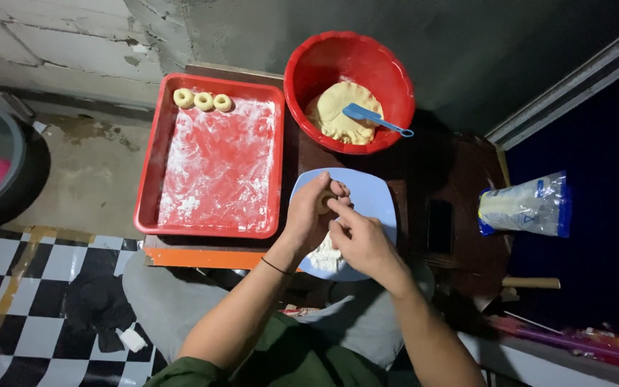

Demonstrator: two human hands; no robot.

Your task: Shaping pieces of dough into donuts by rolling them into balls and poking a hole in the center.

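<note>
Both hands together over the blue plate [374, 195], clamped on one small dough piece [326, 201]: left hand [312, 215] cups it, right hand [358, 240] presses in with fingertips. Flour pile on the plate under the hands. Red tray [153, 165] to the left, floured, three dough rings [203, 100] along its far edge. Red bowl [309, 64] behind holds dough and a blue scraper [367, 115]. Flour bag [528, 206] at right on the worktop [460, 165].
</note>
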